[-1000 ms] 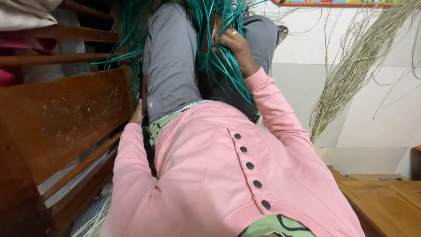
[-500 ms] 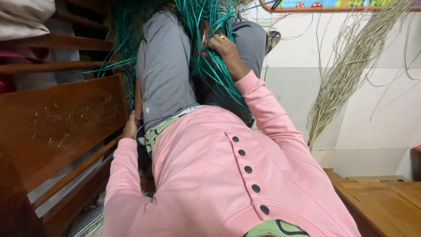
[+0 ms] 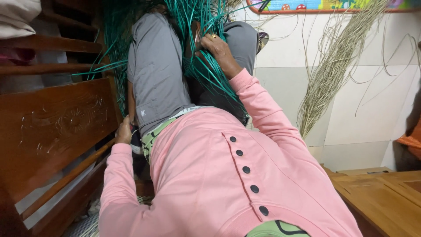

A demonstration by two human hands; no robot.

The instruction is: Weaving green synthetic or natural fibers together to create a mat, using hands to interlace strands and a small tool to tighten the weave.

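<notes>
Fingers of my right hand close around green strips lying between my grey knees, my left hand sits low by the carved wooden bench, its grip hidden from me, pale straw trailing across the floor.
</notes>
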